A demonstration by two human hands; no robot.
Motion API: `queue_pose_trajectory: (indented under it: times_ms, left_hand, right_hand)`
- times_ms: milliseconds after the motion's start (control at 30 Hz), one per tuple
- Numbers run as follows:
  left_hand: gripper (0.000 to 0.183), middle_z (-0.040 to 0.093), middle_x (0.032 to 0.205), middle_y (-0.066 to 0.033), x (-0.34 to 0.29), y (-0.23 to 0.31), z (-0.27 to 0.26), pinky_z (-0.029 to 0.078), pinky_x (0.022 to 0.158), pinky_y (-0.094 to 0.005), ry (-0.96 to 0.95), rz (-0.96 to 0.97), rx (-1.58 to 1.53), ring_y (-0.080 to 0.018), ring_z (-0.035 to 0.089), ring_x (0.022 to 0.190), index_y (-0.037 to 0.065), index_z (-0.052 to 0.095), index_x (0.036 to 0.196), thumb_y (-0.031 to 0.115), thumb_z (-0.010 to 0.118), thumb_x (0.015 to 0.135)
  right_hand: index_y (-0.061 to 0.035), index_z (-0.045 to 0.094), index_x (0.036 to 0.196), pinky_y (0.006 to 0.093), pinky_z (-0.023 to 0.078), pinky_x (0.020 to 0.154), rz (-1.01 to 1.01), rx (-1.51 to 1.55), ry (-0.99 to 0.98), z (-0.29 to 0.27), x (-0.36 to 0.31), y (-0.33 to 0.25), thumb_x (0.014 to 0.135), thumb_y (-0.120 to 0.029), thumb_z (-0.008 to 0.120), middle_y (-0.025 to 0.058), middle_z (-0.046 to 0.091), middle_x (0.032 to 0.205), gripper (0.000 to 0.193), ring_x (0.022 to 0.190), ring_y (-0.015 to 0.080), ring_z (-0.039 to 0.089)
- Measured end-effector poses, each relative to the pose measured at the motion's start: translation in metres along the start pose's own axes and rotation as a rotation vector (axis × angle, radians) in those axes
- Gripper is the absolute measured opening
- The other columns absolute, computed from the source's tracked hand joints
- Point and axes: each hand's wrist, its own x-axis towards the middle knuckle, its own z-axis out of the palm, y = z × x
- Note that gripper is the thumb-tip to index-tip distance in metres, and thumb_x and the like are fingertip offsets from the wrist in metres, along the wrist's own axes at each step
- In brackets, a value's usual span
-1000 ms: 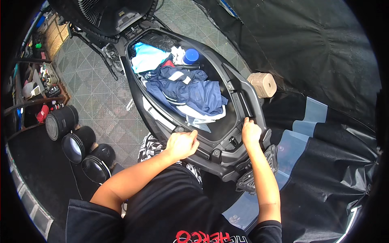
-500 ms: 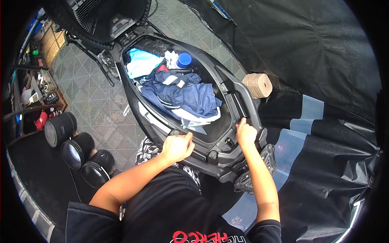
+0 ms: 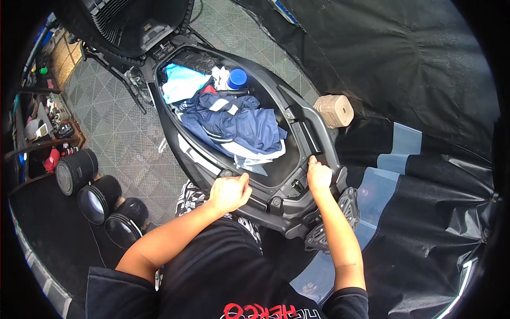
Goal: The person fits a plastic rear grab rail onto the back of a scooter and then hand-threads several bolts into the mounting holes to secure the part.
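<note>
A scooter's under-seat storage compartment lies before me with the seat tipped up at its far end. My left hand is curled closed over the near-left edge of the black tail trim. On the right, my right hand is closed against the inner side of the same trim, thumb on top. Both hands' undersides are hidden. In the compartment are a navy jacket with white stripes, a light blue cloth and a round blue cap.
Three black cylinders stand at the left beside shelves of tools and parts. A beige block sits just right of the scooter. Black sheeting hangs along the right. Grey tiles cover the floor.
The whole view has shifted a little, so the scooter sits slightly more to the left. Both hands keep their places on the trim.
</note>
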Motion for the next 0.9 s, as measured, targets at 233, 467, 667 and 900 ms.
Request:
queue_pose_trajectory:
  times_ms: [233,467,667,900]
  left_hand:
    - [0.012,0.065,0.065,-0.0104,0.000,0.002,-0.002,0.052,0.056,-0.0433,0.001,0.004,-0.013,-0.0314,0.066,0.060,0.008,0.058,0.083,0.017,0.064,0.083]
    - [0.012,0.066,0.065,-0.0102,0.001,0.003,0.000,0.053,0.056,-0.0430,0.000,0.010,-0.021,-0.0308,0.066,0.060,0.008,0.057,0.083,0.017,0.064,0.084]
    - [0.012,0.065,0.064,-0.0100,-0.001,0.001,-0.002,0.053,0.057,-0.0427,-0.012,-0.005,0.002,-0.0306,0.066,0.060,0.008,0.057,0.083,0.018,0.064,0.084]
    - [0.012,0.065,0.064,-0.0099,0.000,0.001,-0.001,0.052,0.056,-0.0427,-0.022,0.014,-0.009,-0.0303,0.066,0.060,0.007,0.057,0.083,0.018,0.063,0.084]
  right_hand:
    - [-0.0108,0.060,0.106,0.0401,0.058,0.067,0.074,0.073,-0.002,0.005,0.002,-0.001,0.104,-0.031,0.048,0.0109,0.074,0.080,0.024,0.074,0.0303,0.074]
    - [-0.0055,0.059,0.119,0.0438,0.059,0.076,0.145,0.186,-0.154,-0.012,0.008,0.006,0.107,-0.033,0.040,0.0163,0.075,0.091,0.035,0.087,0.0318,0.075]
    - [-0.0086,0.055,0.119,0.0403,0.060,0.071,0.163,0.128,-0.138,-0.031,-0.004,-0.008,0.101,-0.024,0.050,0.0132,0.074,0.090,0.024,0.083,0.0300,0.075]
    - [-0.0106,0.053,0.110,0.0356,0.060,0.066,-0.064,0.067,0.176,-0.005,-0.013,0.006,0.087,-0.012,0.063,0.0081,0.065,0.098,0.025,0.085,0.0253,0.072]
